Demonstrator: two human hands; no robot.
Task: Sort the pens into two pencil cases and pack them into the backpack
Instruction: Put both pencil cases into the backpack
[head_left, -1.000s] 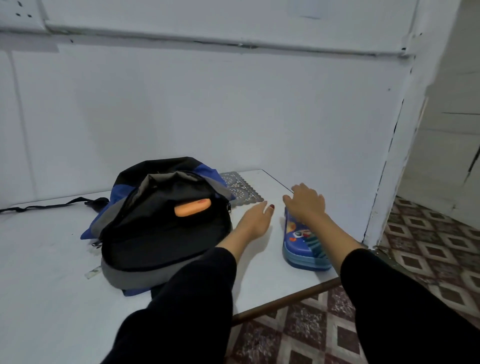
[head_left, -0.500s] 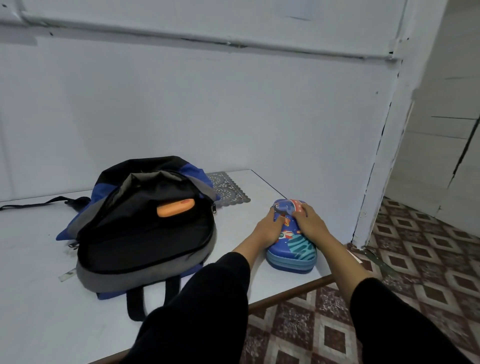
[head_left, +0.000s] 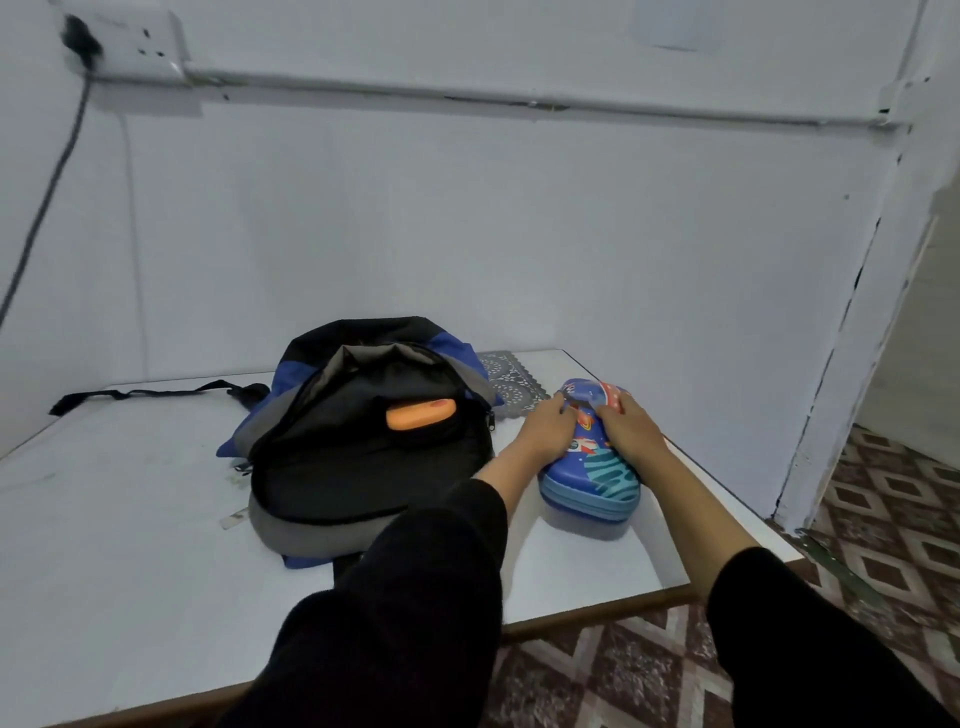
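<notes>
A blue hard-shell pencil case (head_left: 597, 475) with a rocket print lies on the white table (head_left: 130, 519) near its right edge. My left hand (head_left: 545, 428) grips the case's left side and my right hand (head_left: 626, 428) grips its top right; both have fingers curled over its far end. To the left lies an open black, grey and blue backpack (head_left: 363, 447). An orange pencil case (head_left: 421, 413) pokes out of the backpack's inner pocket. No pens are in sight.
A grey patterned mat (head_left: 506, 384) lies behind the backpack by the wall. A black strap (head_left: 135, 393) trails left across the table. The table's right and front edges drop to a patterned tile floor (head_left: 883, 519). A cable hangs from a wall socket (head_left: 130, 44) at upper left.
A second ago my left hand lay flat on the table beside the case and my right rested on top. Both hands now grip the blue case; the view has shifted left.
</notes>
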